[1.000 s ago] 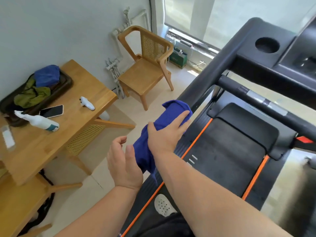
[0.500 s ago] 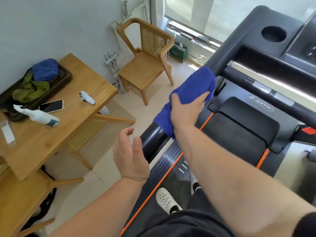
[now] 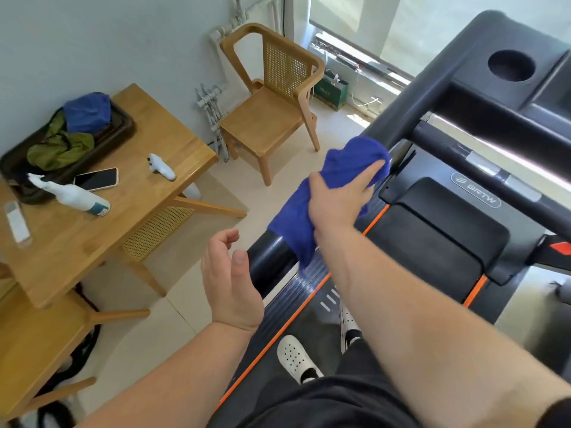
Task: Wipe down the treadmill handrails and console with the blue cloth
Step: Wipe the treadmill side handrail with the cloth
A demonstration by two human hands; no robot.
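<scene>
Evidently soft and light, the blue cloth (image 3: 321,193) drapes over the treadmill's left handrail (image 3: 268,257) near its lower end, best held by pressing a palm across its bunched middle. The right hand (image 3: 338,202) is clamped over it, forearm reaching across, while the left hand (image 3: 230,279) hovers empty and loosely spread beside the rail's end.
</scene>
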